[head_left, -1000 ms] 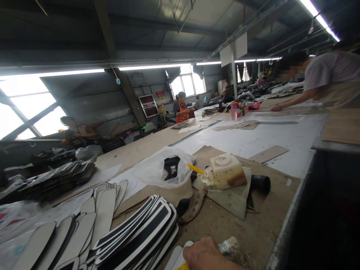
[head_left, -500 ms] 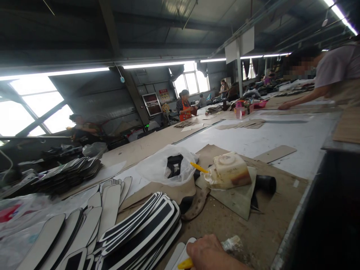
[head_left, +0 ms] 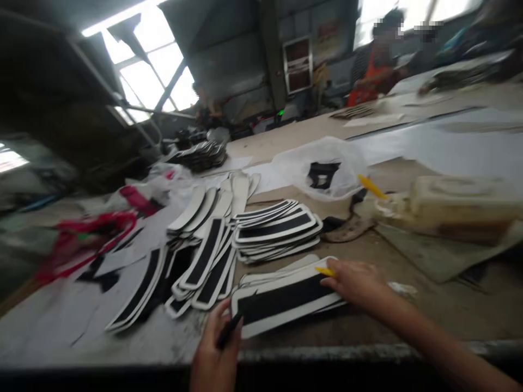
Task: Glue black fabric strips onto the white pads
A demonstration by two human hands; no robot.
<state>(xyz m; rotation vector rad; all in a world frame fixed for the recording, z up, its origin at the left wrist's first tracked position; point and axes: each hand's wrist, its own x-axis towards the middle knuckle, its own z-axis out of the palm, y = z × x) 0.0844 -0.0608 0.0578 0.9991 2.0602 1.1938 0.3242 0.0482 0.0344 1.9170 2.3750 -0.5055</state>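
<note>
At the table's (head_left: 61,332) near edge lies the front pile (head_left: 281,305) of strips, its top one black with a white border. The right hand (head_left: 355,280) covers the far right corner of that strip, so the corner cannot be made out. Its fingers are curled round a yellow handle (head_left: 326,271), of which only a short end shows; most is hidden in the grip. A whitish blur (head_left: 402,291) beyond the wrist may be bristles, but it is too smeared to tell.

The left hand (head_left: 216,348), cut off below the wrist by the bottom border, is closed on a dark pen-like tool (head_left: 231,329) at the strip's left end. Whether it also grips the strip is unclear.

Behind the pile, a second stack (head_left: 278,228) stands between it and the clear bag (head_left: 286,163), which has black pieces (head_left: 322,173) in its mouth. More strips (head_left: 204,261) lie fanned out to the left, near a red bag (head_left: 102,239). On the right, a blurred jug (head_left: 466,207) lies on a greenish sheet (head_left: 429,253), with a yellow stick (head_left: 371,187) at its mouth. Across the table, a person in an orange apron (head_left: 373,76) is badly smeared.
</note>
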